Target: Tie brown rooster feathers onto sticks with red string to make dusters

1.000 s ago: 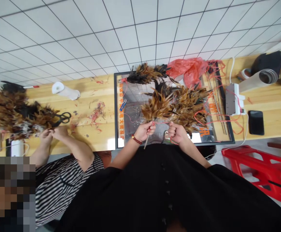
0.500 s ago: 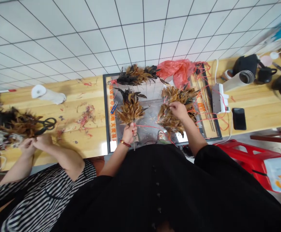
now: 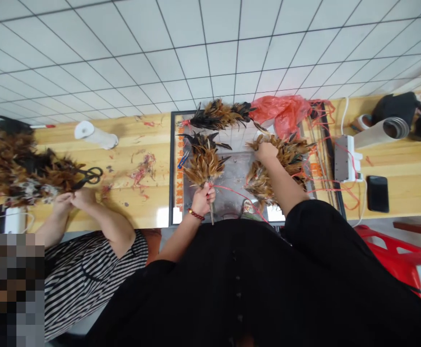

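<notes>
My left hand (image 3: pixel 203 198) is closed round the thin stick of a feather duster (image 3: pixel 205 163), whose brown and black feathers fan out above my fist. Pink-red string (image 3: pixel 232 189) runs from beside that fist to the right. My right hand (image 3: pixel 267 152) reaches into the upper left part of a pile of loose brown feathers (image 3: pixel 286 176); its fingertips are hidden there. Behind both hands, a long bundle of black and brown feathers (image 3: pixel 221 114) lies along the back edge of the glass-topped frame (image 3: pixel 173 193). Blue-handled snips (image 3: pixel 183 159) rest left of the duster.
At left, a co-worker's hands (image 3: pixel 73 198) are at another feather bundle (image 3: pixel 33 168) beside black scissors (image 3: pixel 91 175). A white roll (image 3: pixel 96 135), red plastic bag (image 3: pixel 282 112), power strip (image 3: pixel 344 158), phone (image 3: pixel 378 193) and rolled sheet (image 3: pixel 380 132) lie on the table. A red stool (image 3: pixel 387 246) stands at right.
The view has shifted, so the table appears further right. My right hand has moved toward the upper left part of the feather pile. My left hand still grips the duster's stick.
</notes>
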Tool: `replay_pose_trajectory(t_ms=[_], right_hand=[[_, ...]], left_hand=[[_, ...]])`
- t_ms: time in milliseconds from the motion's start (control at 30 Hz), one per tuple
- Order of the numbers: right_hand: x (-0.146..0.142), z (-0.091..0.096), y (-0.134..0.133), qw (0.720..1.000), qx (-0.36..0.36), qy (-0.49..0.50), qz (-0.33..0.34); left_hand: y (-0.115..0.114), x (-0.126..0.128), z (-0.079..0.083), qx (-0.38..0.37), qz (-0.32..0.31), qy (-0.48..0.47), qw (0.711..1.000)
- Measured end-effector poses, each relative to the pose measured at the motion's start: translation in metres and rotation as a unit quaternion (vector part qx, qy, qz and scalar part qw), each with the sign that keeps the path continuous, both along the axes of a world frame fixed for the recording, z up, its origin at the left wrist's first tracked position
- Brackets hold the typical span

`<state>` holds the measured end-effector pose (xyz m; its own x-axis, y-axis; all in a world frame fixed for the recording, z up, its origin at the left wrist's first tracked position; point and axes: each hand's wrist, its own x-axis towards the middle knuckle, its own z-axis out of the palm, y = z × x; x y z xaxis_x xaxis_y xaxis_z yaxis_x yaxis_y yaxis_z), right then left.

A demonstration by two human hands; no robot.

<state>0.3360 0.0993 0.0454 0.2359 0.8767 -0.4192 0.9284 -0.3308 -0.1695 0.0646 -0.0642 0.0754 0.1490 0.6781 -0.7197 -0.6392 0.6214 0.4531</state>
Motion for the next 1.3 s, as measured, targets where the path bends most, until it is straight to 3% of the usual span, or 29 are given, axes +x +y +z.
replay_pose_trajectory(t_ms=[100,133,200,267,367,467,633,833,933,1067,1233,1300], right_hand=[[-0.007,0.011,-0.027,0.975,0.081,0.191,-0.072],[-0.014,0.016,-0.04,0.948,0.082,0.294,-0.087],[-0.035,0.025,-0.071,0.865,0.022,0.49,-0.106],[-0.062,0.031,-0.099,0.796,-0.03,0.598,-0.093],[-0.096,0.031,-0.121,0.758,0.004,0.649,-0.065],[-0.11,0.023,-0.124,0.762,0.051,0.642,-0.06],[-0.109,0.013,-0.126,0.79,0.042,0.611,-0.033],[-0.107,0.028,-0.125,0.876,0.046,0.474,0.079],[-0.105,0.039,-0.122,0.904,0.052,0.412,0.105],[-0.104,0.045,-0.124,0.912,0.073,0.393,0.096],[-0.099,0.028,-0.13,0.908,0.202,0.363,0.048],[-0.094,0.016,-0.131,0.896,0.138,0.418,0.054]], left_hand=[[0.005,0.004,0.003,0.003,-0.002,-0.015,1.0],[0.007,0.006,0.004,0.003,-0.004,-0.023,1.0],[0.011,0.011,0.004,0.001,-0.015,-0.042,0.999],[0.014,0.016,0.004,-0.006,-0.028,-0.054,0.998],[0.015,0.023,0.006,-0.019,-0.042,-0.063,0.997],[0.014,0.026,0.009,-0.026,-0.044,-0.077,0.996],[0.012,0.021,0.01,-0.02,-0.044,-0.085,0.995],[0.006,0.017,0.004,-0.013,-0.097,-0.054,0.994],[0.002,0.018,0.004,0.015,-0.118,-0.046,0.992],[-0.001,0.021,0.006,0.049,-0.116,-0.024,0.992],[0.004,0.02,0.009,0.068,-0.106,0.008,0.992],[0.008,0.016,0.011,0.077,-0.104,0.018,0.991]])
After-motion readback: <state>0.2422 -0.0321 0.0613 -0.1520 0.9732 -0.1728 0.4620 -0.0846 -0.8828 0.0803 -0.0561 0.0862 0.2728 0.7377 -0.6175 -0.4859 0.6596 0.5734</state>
